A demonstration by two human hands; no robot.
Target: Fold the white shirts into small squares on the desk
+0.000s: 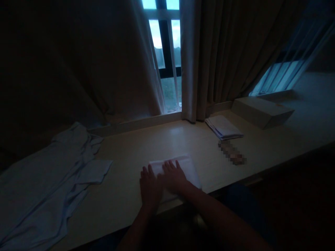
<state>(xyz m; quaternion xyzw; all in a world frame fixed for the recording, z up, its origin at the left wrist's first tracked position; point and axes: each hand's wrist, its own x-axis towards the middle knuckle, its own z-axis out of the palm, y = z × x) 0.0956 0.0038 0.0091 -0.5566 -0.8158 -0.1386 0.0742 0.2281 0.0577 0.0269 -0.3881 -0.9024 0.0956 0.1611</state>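
A folded white cloth (190, 170) lies flat on the pale tabletop (120, 202), close to its front edge. My left hand (149, 186) rests at the cloth's left edge, its fingers pointing away from me and slightly apart. Across the middle of the cloth lies my right hand (174, 177), palm down with the fingers spread. Nothing is gripped in either hand. Both hands hide the lower left part of the cloth, and the dim light blurs its folds.
Loose, rumpled white fabric (44, 184) covers the table's left side. Behind to the right are another folded cloth (225, 127), a pixelated item (231, 152) and a pale box (263, 111). Curtains (220, 45) hang along the window (170, 83) at the back edge.
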